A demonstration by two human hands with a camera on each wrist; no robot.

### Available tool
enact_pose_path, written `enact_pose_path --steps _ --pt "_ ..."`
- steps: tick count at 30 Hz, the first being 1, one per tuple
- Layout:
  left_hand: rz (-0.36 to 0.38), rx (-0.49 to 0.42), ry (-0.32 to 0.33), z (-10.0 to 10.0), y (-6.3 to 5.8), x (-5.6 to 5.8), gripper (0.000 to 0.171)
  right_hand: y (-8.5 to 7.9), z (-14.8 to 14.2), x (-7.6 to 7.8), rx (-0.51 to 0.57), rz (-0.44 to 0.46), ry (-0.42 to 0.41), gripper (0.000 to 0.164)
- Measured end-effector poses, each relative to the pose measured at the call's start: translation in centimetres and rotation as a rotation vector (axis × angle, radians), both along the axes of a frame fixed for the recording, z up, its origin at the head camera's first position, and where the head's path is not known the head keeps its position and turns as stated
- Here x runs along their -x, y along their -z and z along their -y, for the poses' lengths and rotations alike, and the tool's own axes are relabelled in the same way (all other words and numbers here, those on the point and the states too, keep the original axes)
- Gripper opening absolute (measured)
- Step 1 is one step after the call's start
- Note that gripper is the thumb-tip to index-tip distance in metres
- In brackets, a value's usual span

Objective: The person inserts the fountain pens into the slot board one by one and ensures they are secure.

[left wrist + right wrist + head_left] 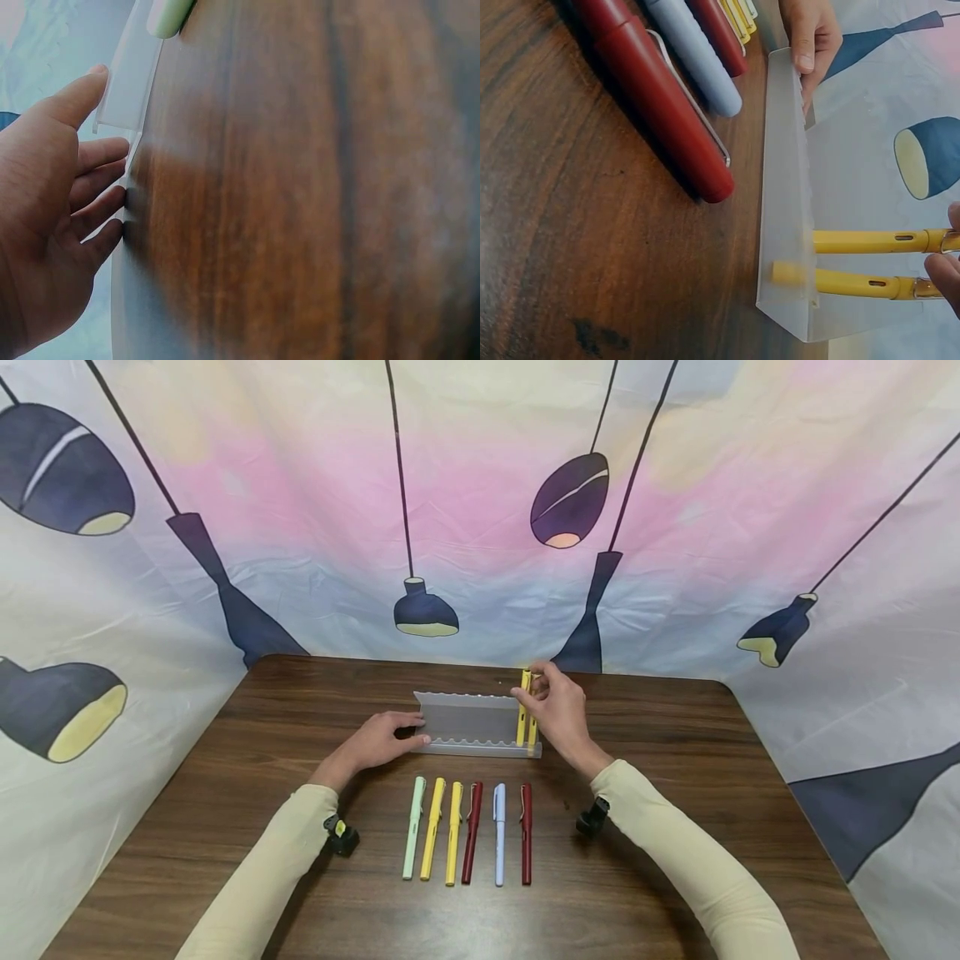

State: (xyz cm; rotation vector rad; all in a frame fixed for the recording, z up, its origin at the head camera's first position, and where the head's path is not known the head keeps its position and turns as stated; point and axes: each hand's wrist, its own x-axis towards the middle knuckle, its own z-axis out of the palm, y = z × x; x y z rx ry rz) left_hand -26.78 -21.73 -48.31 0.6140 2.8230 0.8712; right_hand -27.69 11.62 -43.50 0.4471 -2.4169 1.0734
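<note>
A clear plastic pen rack (pixel 468 723) with scalloped edges stands on the table. At its left end, my left hand (pixel 384 739) rests with extended fingers, the thumb at the front edge. My right hand (pixel 561 703) pinches a yellow pen (pixel 521 720) near its clip end. This pen is upright at the rack's right side, its lower end close to the front scalloped edge. Beside it, another yellow pen (pixel 855 283) stands in the endmost slot, its bottom showing through the front wall. The right wrist view shows only the fingertips (pixel 943 276) of the right hand.
In front of the rack lies a row of pens: mint green (pixel 414 831), two yellow, dark red (pixel 472 833), light blue (pixel 499 835) and another dark red (pixel 527 835). A cloth printed with lamps (pixel 480 510) hangs behind the wooden table (pixel 300 877).
</note>
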Motion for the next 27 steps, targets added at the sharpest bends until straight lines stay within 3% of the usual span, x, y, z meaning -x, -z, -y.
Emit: enact_pose_path --steps 27 --pt "-0.003 -0.002 0.002 -0.12 -0.46 -0.31 0.06 0.67 0.11 -0.23 -0.081 -0.036 0.003 0.04"
